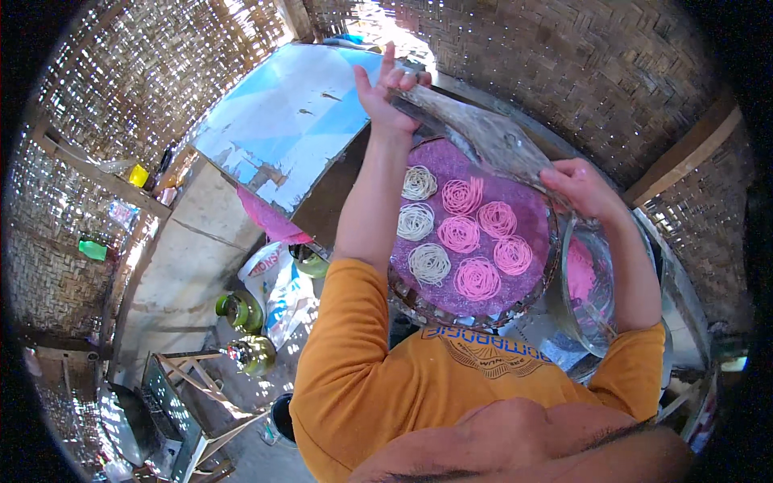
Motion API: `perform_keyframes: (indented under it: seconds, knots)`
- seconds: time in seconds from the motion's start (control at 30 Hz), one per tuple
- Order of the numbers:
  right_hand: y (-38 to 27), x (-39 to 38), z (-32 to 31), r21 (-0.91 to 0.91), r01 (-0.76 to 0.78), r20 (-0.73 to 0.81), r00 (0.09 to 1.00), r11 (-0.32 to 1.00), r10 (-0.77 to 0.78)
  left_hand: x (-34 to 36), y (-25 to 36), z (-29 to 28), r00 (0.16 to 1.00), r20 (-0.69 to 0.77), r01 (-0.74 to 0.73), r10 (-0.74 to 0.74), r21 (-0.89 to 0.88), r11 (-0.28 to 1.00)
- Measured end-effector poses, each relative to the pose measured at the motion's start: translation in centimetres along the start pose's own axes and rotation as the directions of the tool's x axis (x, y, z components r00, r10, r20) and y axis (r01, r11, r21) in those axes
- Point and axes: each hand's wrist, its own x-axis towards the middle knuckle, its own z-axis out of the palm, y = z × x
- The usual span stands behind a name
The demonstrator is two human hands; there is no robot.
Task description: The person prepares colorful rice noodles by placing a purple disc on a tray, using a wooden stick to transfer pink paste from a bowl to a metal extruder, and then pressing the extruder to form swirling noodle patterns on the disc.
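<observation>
A long, weathered grey wooden piece point(483, 133) slants above a round tray lined with a purple sheet point(527, 211). My left hand point(390, 97) is at its far left end, thumb and forefinger stretched out, the other fingers curled against the wood. The near right end is in the closed grip of my right hand point(580, 187). Below lie coils of thin noodle-like strands, white ones point(429, 264) on the left and several pink ones point(477, 278) beside them. The wood and my left arm hide part of the tray.
Right of the tray stands a basin point(605, 310) with pink dough point(580, 270) inside. A table with a peeling blue-and-white top point(282, 121) is at the far left. Green gas cylinders point(240, 311) and a printed sack point(282, 286) are on the floor. Woven walls point(555, 56) surround the space.
</observation>
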Motion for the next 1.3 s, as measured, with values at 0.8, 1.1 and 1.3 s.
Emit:
perform_keyframes:
  seconds: [0.8, 1.1, 1.3]
  knots:
    - [3.9, -1.3, 0.6, 0.071, 0.097, -0.004, 0.995, 0.993, -0.097, -7.3, -7.9, -6.7, 0.828, -0.339, 0.442, -0.447, 0.885, 0.148]
    - [5.8, -0.9, 0.4, 0.172, 0.087, -0.105, 0.992, 0.981, -0.07, -7.7, -8.1, -7.6, 0.588, -0.552, 0.699, -0.591, 0.715, 0.027]
    - [6.5, -0.6, 0.1, 0.235, 0.103, -0.18, 0.982, 0.966, -0.061, -9.0, -7.0, -10.2, 0.865, -0.375, 0.041, -0.334, 0.715, -0.697]
